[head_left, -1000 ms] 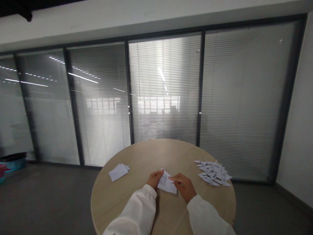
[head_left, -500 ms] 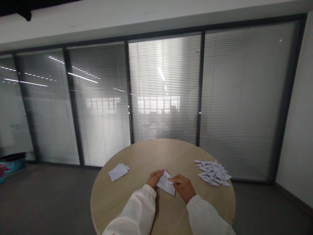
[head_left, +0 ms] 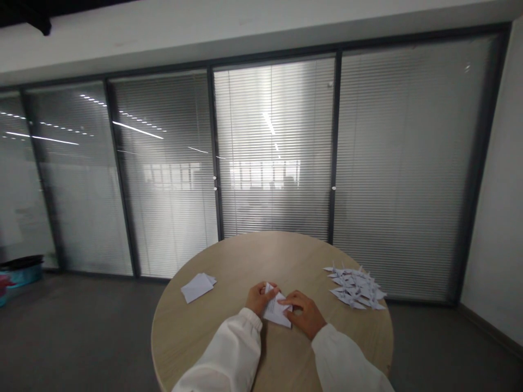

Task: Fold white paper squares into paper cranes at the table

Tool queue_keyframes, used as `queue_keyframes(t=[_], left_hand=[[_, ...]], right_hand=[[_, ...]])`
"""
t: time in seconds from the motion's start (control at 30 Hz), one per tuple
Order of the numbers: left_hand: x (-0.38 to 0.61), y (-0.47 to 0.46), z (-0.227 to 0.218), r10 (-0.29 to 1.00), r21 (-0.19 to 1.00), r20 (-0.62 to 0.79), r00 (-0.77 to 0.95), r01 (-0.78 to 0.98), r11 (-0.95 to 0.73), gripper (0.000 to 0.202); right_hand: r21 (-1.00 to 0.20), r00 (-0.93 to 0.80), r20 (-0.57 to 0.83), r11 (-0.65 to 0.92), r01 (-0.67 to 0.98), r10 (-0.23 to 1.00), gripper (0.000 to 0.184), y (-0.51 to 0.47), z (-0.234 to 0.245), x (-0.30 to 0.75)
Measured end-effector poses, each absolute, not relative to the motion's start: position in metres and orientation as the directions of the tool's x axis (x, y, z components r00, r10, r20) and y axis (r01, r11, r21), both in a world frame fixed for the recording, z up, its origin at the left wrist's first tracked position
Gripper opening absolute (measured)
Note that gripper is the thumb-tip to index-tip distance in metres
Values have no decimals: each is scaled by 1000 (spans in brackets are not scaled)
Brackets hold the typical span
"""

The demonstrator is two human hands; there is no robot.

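Observation:
A white printed sheet of paper (head_left: pixel 277 313), partly folded, lies on the round wooden table (head_left: pixel 229 261) in front of me. My left hand (head_left: pixel 258 296) pinches its upper left edge with the fingers curled over it. My right hand (head_left: pixel 304 313) presses on its right side, fingers closed on the fold. Both arms are in white sleeves.
A small stack of white paper squares (head_left: pixel 198 286) lies on the table to the left. A pile of several folded paper cranes (head_left: pixel 355 287) sits at the right. Glass walls with blinds (head_left: pixel 273 147) stand behind the table. A blue bin (head_left: pixel 22 269) is on the floor far left.
The paper has been folded down flatter onto the table. My left fingers have curled over its top edge, and my right hand has shifted slightly left onto it.

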State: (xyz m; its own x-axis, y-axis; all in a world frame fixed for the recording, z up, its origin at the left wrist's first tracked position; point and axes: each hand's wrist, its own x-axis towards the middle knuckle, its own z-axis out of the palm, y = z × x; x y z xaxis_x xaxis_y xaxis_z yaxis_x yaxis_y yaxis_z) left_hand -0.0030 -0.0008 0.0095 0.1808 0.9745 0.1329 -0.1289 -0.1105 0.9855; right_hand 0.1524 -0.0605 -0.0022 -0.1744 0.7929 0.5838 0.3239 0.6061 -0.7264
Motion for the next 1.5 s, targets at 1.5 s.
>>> queue_keyframes(t=[1.5], left_hand=[[3,-14,17,948,988,154,279,-46,-147,35]], right_hand=[[-930,-180,299,328,165,937,32,-47,-12,156]])
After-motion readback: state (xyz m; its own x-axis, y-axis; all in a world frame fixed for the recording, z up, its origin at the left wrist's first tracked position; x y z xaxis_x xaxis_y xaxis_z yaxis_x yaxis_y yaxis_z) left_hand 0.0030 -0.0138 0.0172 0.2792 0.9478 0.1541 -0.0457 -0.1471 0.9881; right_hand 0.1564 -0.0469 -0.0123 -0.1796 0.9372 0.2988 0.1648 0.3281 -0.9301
